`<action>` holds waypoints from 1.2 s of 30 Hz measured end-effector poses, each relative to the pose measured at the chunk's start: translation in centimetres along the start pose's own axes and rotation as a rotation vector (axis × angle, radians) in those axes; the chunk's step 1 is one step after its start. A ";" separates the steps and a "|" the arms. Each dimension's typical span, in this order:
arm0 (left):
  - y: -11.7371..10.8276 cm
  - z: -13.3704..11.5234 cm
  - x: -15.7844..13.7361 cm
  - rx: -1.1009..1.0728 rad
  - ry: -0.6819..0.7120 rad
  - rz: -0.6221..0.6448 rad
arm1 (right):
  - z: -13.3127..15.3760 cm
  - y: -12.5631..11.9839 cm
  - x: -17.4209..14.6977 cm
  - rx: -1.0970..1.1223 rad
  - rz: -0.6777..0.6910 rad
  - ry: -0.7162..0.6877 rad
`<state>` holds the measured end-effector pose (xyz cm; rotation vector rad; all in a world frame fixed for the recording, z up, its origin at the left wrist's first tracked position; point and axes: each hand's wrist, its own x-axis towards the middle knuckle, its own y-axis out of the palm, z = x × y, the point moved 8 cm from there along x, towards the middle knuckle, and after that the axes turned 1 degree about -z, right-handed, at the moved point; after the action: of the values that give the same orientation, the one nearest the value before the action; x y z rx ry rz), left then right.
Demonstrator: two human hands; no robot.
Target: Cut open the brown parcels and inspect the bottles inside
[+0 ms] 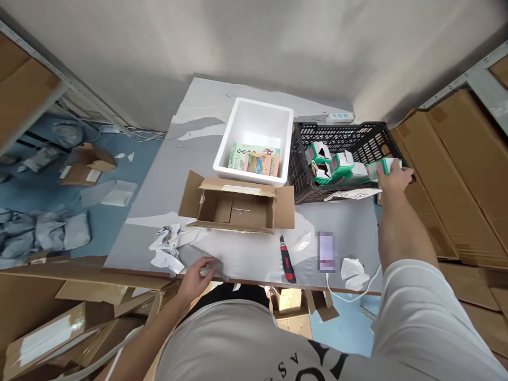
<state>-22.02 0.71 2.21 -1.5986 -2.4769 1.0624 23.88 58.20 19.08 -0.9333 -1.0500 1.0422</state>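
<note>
My right hand (394, 179) reaches into the right end of a black plastic crate (302, 182). Its fingers are closed on a small green and white box (386, 163). More boxes of this kind, such as a green carton (342, 163), stand in the crate, some with their flaps up. My left hand (197, 279) hovers at the table's front edge, fingers slightly curled and apart, with nothing visible in it. Crumpled white paper (166, 247) lies close to it. An open cardboard box (238, 228), its inside bare, sits mid-table with its flaps spread.
Behind the cardboard box, a white foam box (254, 127) holds flat printed packs (260, 163). A red and black utility knife (288, 260) and a phone (326, 251) with a white cable lie near the front edge. Large cartons (456, 174) stand at the right.
</note>
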 end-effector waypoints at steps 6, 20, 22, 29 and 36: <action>-1.0 0.1 -1.2 -0.005 -0.039 -0.029 | -0.3 6.1 0.5 -0.025 0.346 0.102; -6.2 -0.3 10.6 0.126 0.116 -0.249 | 7.9 6.2 -28.1 0.728 0.140 -0.160; -5.3 -0.6 12.5 0.051 0.109 -0.175 | 11.7 11.5 -35.0 0.812 0.560 -0.146; -4.6 -2.1 10.7 -0.227 0.188 -0.171 | 15.0 12.0 -40.8 0.902 0.627 -0.141; -6.0 -2.9 4.7 -0.041 0.213 -0.250 | 11.3 7.1 -44.8 0.681 0.581 -0.093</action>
<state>-28.06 4.63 6.10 -1.2889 -2.4829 0.7711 4.39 17.98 5.44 -0.6266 -0.4193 1.7936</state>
